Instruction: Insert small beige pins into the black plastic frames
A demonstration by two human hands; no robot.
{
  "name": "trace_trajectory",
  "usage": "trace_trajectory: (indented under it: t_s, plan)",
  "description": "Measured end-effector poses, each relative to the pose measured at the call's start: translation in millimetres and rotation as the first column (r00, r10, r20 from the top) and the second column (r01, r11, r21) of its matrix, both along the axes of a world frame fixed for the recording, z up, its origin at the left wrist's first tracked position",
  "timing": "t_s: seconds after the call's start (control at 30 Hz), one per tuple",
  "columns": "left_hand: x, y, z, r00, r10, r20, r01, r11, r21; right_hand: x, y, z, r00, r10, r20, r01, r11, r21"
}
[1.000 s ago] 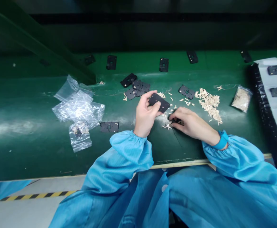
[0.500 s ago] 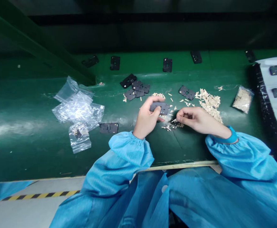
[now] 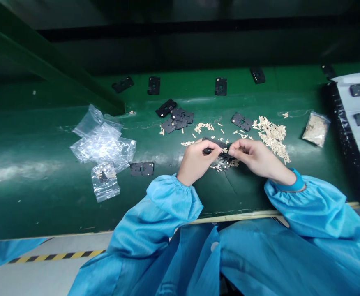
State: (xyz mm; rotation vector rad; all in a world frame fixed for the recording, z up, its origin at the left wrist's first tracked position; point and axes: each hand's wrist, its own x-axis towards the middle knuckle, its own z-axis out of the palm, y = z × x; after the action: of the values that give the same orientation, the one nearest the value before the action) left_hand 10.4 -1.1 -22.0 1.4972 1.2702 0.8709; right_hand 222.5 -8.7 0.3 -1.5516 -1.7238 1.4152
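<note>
Your view is sharp, with pale glare streaking the desk [image 3: 22, 174] at left, a dim top band, and bowed, stretched edges.

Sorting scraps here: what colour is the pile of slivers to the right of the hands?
The thin sliver pile is pale cream, best seen in the head view.

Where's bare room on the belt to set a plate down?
Bare green belt lies in front of the left hand, which holds a black plate, and the right hand. Another patch sits between the plastic bags and the stacked plates. Cream slivers crowd around and right of the hands.
</note>
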Motion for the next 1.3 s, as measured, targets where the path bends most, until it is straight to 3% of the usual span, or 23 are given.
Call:
trace_trajectory:
  t_s: [0.2,0.3,0.43,0.73,0.9,1.1,1.3]
  plan:
    - [-1.1,2.5,1.1,0.999,0.039,0.034,-0.036,0.997,-0.068,0.9,-10.5,0.4,0.965,0.144,0.219,-0.185,0.965,0.184]
    - [-0.9,2.1,1.3,0.997,0.047,0.060,-0.041,0.995,-0.094,-1.6,-11.0,1.1,0.975,0.081,0.208,-0.131,0.963,0.234]
    - [-1.3,1.5,0.8,0.996,0.042,0.078,-0.035,0.995,-0.092,-6.1,-4.0,2.5,0.994,-0.024,0.107,0.001,0.979,0.205]
    - [-0.6,3.5,0.3,0.986,0.121,0.119,-0.108,0.988,-0.114,-24.1,10.3,3.8,0.997,-0.062,-0.045,0.068,0.987,0.142]
    - [2.1,-3.1,1.9,0.980,0.197,0.037,-0.199,0.978,0.065,-32.7,7.4,-0.2,0.997,-0.077,-0.008,0.076,0.960,0.270]
    - [0.5,-10.5,5.7,0.989,0.101,-0.111,-0.076,0.976,0.204,-34.7,4.4,-4.6,0.985,-0.137,0.105,0.087,0.918,0.388]
    - [-0.9,-10.6,5.3,0.970,0.101,-0.223,-0.031,0.954,0.299,-36.4,-0.6,1.3,0.979,-0.107,0.171,0.017,0.889,0.457]
